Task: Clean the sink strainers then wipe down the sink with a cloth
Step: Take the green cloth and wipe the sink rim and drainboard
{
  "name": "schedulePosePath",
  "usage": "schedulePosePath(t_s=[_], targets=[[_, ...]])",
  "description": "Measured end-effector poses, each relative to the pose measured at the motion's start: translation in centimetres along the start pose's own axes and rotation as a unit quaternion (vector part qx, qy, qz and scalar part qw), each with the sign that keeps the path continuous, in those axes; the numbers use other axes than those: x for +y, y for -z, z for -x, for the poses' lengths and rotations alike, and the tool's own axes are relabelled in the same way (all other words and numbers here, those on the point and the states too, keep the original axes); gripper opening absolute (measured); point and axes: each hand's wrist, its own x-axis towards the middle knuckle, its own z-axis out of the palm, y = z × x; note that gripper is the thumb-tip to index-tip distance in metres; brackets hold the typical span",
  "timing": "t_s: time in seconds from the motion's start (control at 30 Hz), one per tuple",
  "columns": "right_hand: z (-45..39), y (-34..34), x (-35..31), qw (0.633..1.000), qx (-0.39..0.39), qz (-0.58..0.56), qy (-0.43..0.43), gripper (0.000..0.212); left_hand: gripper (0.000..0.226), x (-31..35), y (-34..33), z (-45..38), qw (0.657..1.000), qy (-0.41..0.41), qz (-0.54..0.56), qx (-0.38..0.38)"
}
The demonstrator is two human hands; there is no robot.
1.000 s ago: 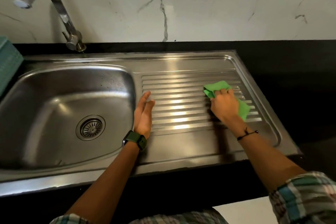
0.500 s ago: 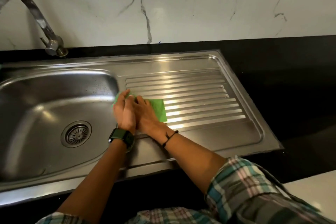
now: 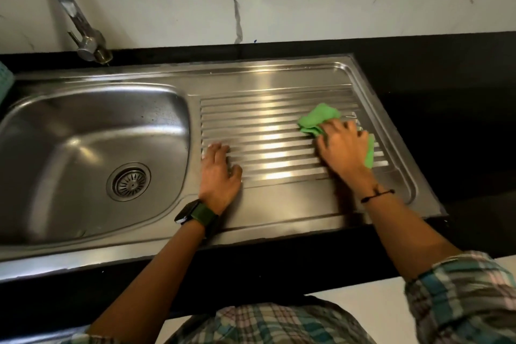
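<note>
The green cloth point(image 3: 321, 117) lies bunched on the far right of the ribbed drainboard point(image 3: 268, 131), its long axis running from far-left to near-right across the ridges. The right hand point(image 3: 342, 145) presses down on it with spread fingers, covering its middle — whether they curl into the fabric cannot be told. The left hand point(image 3: 220, 176) rests flat and relaxed at the drainboard's left end, beside the basin point(image 3: 69, 145). The strainer point(image 3: 129, 181) sits in the drain; the tap point(image 3: 69, 11) arches above at far left
</note>
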Motion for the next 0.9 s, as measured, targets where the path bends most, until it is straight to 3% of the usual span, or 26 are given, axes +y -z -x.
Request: schedulePosePath(t_s=[0.13,0.33,0.53,0.73,0.9], targets=[[-0.9,0.7,3.6,0.998,-0.036,0.025,-0.040,0.036,0.057,-0.9,1.0,1.3,0.997,-0.011,-0.063,-0.030],[-1.0,0.6,0.5,0.993,-0.055,0.073,-0.078,0.030,0.068,-1.5,2.7,2.1,0.993,0.008,-0.092,-0.075],[1.3,1.3,-7.9,0.995,-0.068,0.017,0.073,0.036,0.068,-1.2,3.6,1.4,0.989,0.021,-0.089,-0.113],[1.9,0.6,-19.0,0.969,-0.102,-0.069,0.215,0.034,0.082,-1.1,3.9,1.2,0.991,0.010,-0.047,-0.126],[2.2,0.8,-17.4,0.967,-0.076,-0.082,0.230,0.038,0.083,-1.8,3.8,1.3,0.989,-0.022,-0.070,-0.126]])
